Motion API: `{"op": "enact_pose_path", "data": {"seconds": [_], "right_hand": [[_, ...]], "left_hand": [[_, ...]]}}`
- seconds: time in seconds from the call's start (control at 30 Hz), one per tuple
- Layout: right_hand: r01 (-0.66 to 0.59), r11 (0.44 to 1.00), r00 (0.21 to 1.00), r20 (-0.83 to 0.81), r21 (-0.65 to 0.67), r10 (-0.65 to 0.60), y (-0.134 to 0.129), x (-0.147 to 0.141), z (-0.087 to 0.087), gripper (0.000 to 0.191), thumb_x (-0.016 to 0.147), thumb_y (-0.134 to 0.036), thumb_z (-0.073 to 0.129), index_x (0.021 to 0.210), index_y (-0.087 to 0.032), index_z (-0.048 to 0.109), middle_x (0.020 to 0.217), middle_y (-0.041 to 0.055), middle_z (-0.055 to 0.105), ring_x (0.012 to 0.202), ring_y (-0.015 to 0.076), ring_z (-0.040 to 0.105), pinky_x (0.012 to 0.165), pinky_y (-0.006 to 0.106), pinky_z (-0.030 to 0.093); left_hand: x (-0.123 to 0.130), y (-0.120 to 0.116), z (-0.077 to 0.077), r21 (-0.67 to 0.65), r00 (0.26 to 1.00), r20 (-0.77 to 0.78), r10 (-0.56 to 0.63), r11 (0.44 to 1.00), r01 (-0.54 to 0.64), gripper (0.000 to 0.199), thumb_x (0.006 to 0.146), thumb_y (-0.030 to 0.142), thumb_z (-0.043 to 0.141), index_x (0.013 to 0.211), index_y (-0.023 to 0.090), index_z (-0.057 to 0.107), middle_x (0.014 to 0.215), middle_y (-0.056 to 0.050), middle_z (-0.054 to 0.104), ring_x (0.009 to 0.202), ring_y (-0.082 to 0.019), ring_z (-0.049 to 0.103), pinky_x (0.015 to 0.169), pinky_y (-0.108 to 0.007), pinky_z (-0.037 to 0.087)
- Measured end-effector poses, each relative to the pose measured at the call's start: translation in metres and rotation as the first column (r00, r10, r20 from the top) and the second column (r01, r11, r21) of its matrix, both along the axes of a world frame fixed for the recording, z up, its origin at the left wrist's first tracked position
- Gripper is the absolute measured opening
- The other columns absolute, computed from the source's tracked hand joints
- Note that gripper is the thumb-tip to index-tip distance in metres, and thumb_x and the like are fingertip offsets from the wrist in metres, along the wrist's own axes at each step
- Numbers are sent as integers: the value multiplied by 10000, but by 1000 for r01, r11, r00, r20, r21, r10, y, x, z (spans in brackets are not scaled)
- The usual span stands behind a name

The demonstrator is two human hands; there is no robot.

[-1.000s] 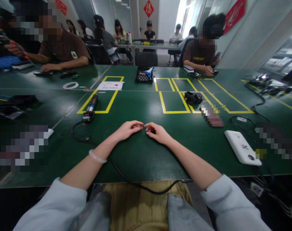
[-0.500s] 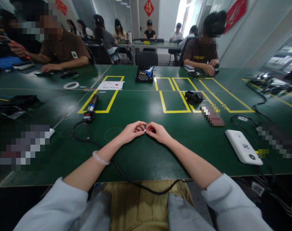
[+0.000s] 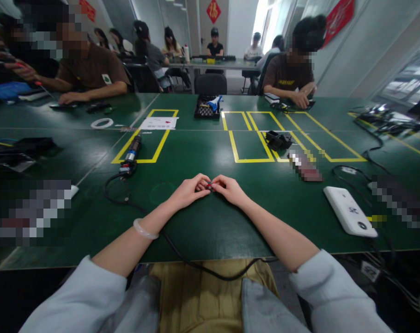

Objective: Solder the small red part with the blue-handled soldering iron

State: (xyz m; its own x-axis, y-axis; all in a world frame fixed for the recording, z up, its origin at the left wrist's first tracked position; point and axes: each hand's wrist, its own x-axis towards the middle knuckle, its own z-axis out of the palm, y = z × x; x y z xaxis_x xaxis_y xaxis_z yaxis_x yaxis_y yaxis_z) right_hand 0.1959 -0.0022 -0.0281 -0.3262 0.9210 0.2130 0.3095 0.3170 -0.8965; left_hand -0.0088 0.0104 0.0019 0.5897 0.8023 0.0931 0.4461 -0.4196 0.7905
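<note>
A small red piece, partly hidden, is pinched between the fingertips of the left grip and the right grip, both closed on it over the table. A cylindrical tool is laid left of the left grip, a white device right of the right grip, a black tray beyond both.

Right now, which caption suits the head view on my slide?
A tiny reddish part between left hand and right hand, above a green table.

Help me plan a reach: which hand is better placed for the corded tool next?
Probably the left hand, nearer the corded tool; the right hand is farther. Both meet at a small red piece.
</note>
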Motion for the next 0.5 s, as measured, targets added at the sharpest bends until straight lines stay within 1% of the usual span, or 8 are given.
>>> {"op": "enact_pose_path", "data": {"seconds": [0.07, 0.13, 0.23, 0.3, 0.37, 0.43, 0.5], "right_hand": [[-7, 1000, 1000, -19, -14, 7, 1, 0, -1, 179, 880, -334, 559, 887, -162, 608, 717, -5, 641, 640, 114, 568, 637, 238, 437], [-21, 1000, 998, -52, -19, 20, 1, 0, -2, 187, 865, -337, 579, 942, -167, 588, 739, -7, 644, 650, 114, 573, 643, 239, 446], [-57, 998, 995, -81, 0, 57, 1, 0, -3, 242, 825, -327, 633, 1002, -180, 558, 785, -11, 638, 681, 114, 580, 669, 242, 464], [-77, 997, 994, -70, 24, 79, 1, 0, -3, 205, 828, -312, 628, 971, -181, 561, 808, -5, 636, 717, 117, 588, 703, 249, 472], [-72, 997, 996, -54, 35, 74, 0, 0, -2, 167, 847, -304, 603, 951, -177, 570, 817, 1, 638, 736, 119, 591, 720, 255, 474], [-55, 998, 997, -48, 23, 56, 0, 0, -1, 167, 862, -306, 587, 963, -174, 575, 821, 6, 644, 735, 121, 589, 721, 258, 474], [-46, 999, 998, -41, 4, 47, -1, -1, 0, 172, 865, -308, 586, 969, -172, 577, 827, 10, 650, 728, 121, 586, 715, 259, 472]], "left_hand": [[2, -3, 3, 68, 999, -51, -1, 998, 5, 258, 849, 393, 586, 1038, 220, 560, 962, -30, 674, 859, -176, 643, 808, -310, 500], [2, -4, 4, 93, 998, -60, 1, 996, 5, 223, 880, 407, 537, 1006, 225, 565, 965, -29, 677, 871, -180, 648, 811, -307, 500], [1, -4, 3, 86, 1000, -28, -6, 996, 8, 241, 897, 426, 509, 1011, 220, 562, 970, -29, 682, 892, -182, 653, 811, -296, 498], [0, -3, 3, 77, 999, -32, -15, 997, 17, 261, 901, 440, 505, 1020, 215, 564, 972, -30, 687, 892, -182, 654, 809, -291, 495], [-2, -1, 5, 93, 998, -70, -4, 996, 11, 288, 913, 458, 479, 1035, 213, 569, 976, -32, 689, 889, -185, 651, 809, -294, 488], [-7, 5, 9, 154, 991, -119, 59, 987, -40, 321, 930, 465, 436, 1070, 212, 574, 1004, -40, 687, 915, -194, 644, 834, -309, 479], [-19, 16, 12, 280, 964, -179, 196, 950, -141, 357, 937, 459, 409, 1127, 205, 573, 1090, -62, 666, 1007, -217, 618, 907, -343, 455]]}}
